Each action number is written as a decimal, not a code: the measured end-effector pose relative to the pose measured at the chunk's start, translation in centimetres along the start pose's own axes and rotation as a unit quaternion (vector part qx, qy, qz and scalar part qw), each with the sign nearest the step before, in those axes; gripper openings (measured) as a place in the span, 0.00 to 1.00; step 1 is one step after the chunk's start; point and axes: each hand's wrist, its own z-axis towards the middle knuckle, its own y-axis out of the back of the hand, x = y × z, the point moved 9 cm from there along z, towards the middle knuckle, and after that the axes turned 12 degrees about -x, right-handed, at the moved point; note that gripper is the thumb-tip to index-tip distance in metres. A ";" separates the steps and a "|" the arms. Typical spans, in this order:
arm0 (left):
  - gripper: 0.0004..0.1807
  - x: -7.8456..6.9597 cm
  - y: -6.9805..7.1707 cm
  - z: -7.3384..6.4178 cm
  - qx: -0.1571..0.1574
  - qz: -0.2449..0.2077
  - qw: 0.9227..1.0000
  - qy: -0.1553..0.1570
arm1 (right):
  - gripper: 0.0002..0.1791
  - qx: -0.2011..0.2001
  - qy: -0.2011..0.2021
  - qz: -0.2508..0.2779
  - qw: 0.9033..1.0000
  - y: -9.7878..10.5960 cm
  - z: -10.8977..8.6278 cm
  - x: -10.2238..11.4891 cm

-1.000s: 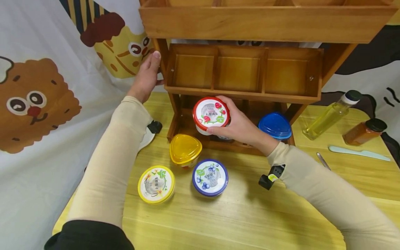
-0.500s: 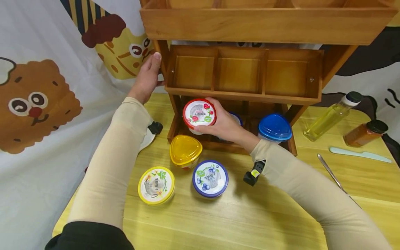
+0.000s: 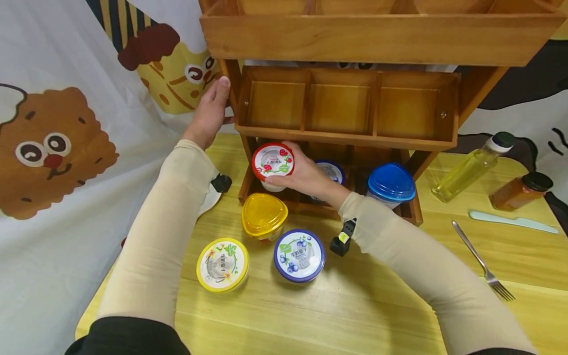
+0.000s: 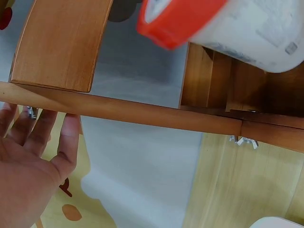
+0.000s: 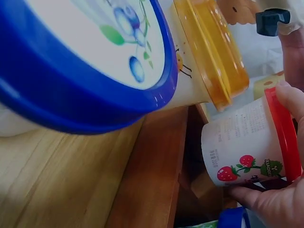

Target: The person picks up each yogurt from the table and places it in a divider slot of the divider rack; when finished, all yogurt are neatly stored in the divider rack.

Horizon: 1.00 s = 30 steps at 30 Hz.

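My right hand (image 3: 306, 170) grips a white cup with a red strawberry lid (image 3: 272, 160), thumb and fingers round its rim. It holds this cup over the left part of the wooden rack's bottom tier. In the right wrist view the cup (image 5: 242, 142) is tilted, strawberries printed on its side. My left hand (image 3: 208, 113) rests against the rack's left side; in the left wrist view its fingertips touch the upright post (image 4: 133, 111). Behind my right hand, a blue-rimmed cup (image 3: 333, 172) stands in the middle of that tier, partly hidden. A blue-lidded container (image 3: 390, 182) sits at its right.
A yellow-lidded container (image 3: 264, 215), a yellow-rimmed cup (image 3: 222, 265) and a blueberry cup (image 3: 299, 256) stand on the table before the rack. An oil bottle (image 3: 472, 167), a jar (image 3: 519, 191), a pale knife (image 3: 512, 221) and a fork (image 3: 483, 264) lie or stand right.
My right hand has carried the red-lidded cup leftward along the bottom tier, uncovering the blue-rimmed cup there and the fork on the table. My left hand has stayed at the rack's side.
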 end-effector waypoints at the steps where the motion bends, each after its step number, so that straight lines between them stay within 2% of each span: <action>1: 0.35 0.0 0.0 0.0 -0.001 -0.001 1.000 0.000 | 0.60 0.002 -0.004 0.000 1.000 -0.2 0.1 -0.1; 8: 0.34 0.0 0.0 -0.2 -0.005 0.003 1.000 -0.005 | 0.60 0.021 -0.010 -0.019 1.000 -1.4 0.9 -0.4; 17: 0.35 -0.4 -0.3 -0.4 -0.001 0.014 1.000 0.001 | 0.59 0.088 0.007 -0.071 0.994 -2.5 1.7 -0.8; 23: 0.34 -0.1 -0.3 0.0 -0.003 0.012 1.000 -0.003 | 0.62 0.100 0.002 -0.104 0.990 -3.6 2.5 -1.2; 30: 0.34 -0.1 -0.1 -0.2 0.002 0.015 1.000 0.001 | 0.62 0.112 0.002 -0.128 0.985 -4.6 2.7 -1.5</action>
